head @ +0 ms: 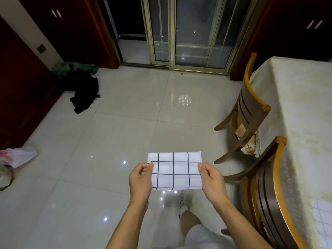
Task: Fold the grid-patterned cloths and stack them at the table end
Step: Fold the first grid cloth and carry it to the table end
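Note:
A white cloth with a dark grid pattern (175, 169) is folded into a small rectangle and held in the air over the tiled floor. My left hand (141, 180) pinches its left edge between thumb and fingers. My right hand (212, 181) pinches its right edge the same way. The cloth hangs flat between both hands. Another grid-patterned cloth (322, 218) lies on the table (301, 108) at the lower right, cut off by the frame edge.
Two wooden chairs (248, 108) (265, 194) stand along the table's left side. A cream tablecloth covers the table. Dark and green bundles (80, 87) lie on the floor at the left, and a plastic bag (18, 155) by the wall. A glass sliding door (188, 33) stands ahead.

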The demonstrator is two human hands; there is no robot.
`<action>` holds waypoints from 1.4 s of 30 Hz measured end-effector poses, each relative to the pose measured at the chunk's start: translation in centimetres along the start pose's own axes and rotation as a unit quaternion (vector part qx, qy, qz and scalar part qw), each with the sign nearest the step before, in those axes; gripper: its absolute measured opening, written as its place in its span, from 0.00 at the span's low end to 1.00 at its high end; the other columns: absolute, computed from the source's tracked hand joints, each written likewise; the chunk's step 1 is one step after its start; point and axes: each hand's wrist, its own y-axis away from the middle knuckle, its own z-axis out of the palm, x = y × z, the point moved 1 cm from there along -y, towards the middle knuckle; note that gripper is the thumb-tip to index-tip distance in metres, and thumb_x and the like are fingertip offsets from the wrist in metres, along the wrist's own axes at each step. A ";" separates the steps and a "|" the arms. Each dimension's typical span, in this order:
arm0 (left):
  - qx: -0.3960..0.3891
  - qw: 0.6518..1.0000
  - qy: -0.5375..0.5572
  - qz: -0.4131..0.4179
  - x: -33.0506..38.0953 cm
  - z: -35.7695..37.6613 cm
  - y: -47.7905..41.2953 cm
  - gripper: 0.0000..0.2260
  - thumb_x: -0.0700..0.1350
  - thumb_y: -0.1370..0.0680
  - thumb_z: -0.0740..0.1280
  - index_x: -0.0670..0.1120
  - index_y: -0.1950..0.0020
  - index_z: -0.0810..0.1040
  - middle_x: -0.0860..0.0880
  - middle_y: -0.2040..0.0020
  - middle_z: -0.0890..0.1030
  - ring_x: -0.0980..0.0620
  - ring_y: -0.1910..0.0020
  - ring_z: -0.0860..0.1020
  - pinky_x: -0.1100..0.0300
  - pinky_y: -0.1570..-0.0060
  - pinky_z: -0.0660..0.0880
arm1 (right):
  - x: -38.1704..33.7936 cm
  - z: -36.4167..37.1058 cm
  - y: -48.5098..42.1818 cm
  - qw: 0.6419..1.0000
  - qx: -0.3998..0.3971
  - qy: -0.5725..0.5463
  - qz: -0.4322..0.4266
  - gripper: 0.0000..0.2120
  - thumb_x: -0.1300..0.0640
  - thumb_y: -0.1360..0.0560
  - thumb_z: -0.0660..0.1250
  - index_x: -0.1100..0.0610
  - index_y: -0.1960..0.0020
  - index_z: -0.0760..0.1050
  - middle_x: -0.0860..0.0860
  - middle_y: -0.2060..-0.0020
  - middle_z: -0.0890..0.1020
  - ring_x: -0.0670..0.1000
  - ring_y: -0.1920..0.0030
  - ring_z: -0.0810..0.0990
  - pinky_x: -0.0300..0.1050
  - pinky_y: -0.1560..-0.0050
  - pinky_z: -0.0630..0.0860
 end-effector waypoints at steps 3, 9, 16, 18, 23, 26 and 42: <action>-0.006 1.000 -0.004 0.013 3.4 3.7 -4.0 0.09 0.46 0.20 0.68 0.42 0.57 0.80 0.49 0.60 0.78 0.53 0.62 0.74 0.60 0.58 0.71 | -2.3 -1.0 -5.8 1.000 0.002 -0.009 -0.006 0.21 0.48 0.17 0.59 0.65 0.57 0.73 0.64 0.62 0.77 0.49 0.64 0.72 0.47 0.62 0.70; -0.016 1.000 -0.006 0.020 9.5 11.4 -10.9 0.09 0.44 0.20 0.68 0.41 0.58 0.79 0.49 0.61 0.77 0.53 0.63 0.72 0.59 0.61 0.69 | -6.0 -3.9 -16.3 0.999 0.019 -0.022 -0.016 0.20 0.50 0.17 0.58 0.65 0.58 0.71 0.59 0.67 0.73 0.47 0.65 0.70 0.45 0.63 0.69; -0.033 0.999 -0.008 0.012 13.5 17.3 -16.7 0.09 0.43 0.20 0.68 0.42 0.59 0.79 0.50 0.64 0.77 0.55 0.66 0.73 0.62 0.65 0.69 | -8.0 -5.4 -24.8 0.998 0.043 -0.033 -0.022 0.20 0.53 0.17 0.60 0.67 0.61 0.67 0.52 0.68 0.67 0.45 0.66 0.65 0.42 0.65 0.64; -0.036 0.999 -0.008 0.016 14.3 18.7 -18.4 0.09 0.42 0.20 0.68 0.42 0.59 0.79 0.52 0.66 0.78 0.58 0.68 0.73 0.66 0.67 0.70 | -8.4 -5.6 -26.9 0.997 0.053 -0.042 -0.032 0.20 0.54 0.17 0.60 0.63 0.64 0.64 0.47 0.71 0.64 0.44 0.68 0.63 0.42 0.65 0.62; -0.048 0.999 -0.007 0.012 15.8 21.8 -23.4 0.08 0.42 0.20 0.68 0.40 0.57 0.80 0.49 0.64 0.79 0.58 0.68 0.75 0.67 0.68 0.72 | -9.9 -5.7 -31.8 0.997 0.072 -0.032 -0.025 0.21 0.58 0.17 0.60 0.52 0.68 0.61 0.43 0.77 0.66 0.43 0.72 0.64 0.36 0.68 0.62; -0.065 0.998 -0.008 0.003 16.9 23.6 -26.8 0.08 0.42 0.20 0.68 0.38 0.56 0.80 0.48 0.63 0.80 0.54 0.65 0.76 0.63 0.65 0.73 | -10.9 -5.7 -35.2 0.997 0.077 -0.009 -0.013 0.20 0.57 0.17 0.60 0.55 0.68 0.61 0.45 0.74 0.64 0.43 0.70 0.63 0.42 0.65 0.62; -0.198 0.976 -0.076 0.044 30.8 34.1 -48.4 0.07 0.43 0.21 0.69 0.43 0.58 0.80 0.54 0.65 0.73 0.57 0.65 0.69 0.64 0.60 0.67 | -20.7 -4.1 -54.7 0.981 0.179 -0.042 0.055 0.21 0.52 0.18 0.61 0.59 0.66 0.60 0.47 0.74 0.63 0.49 0.70 0.64 0.47 0.66 0.65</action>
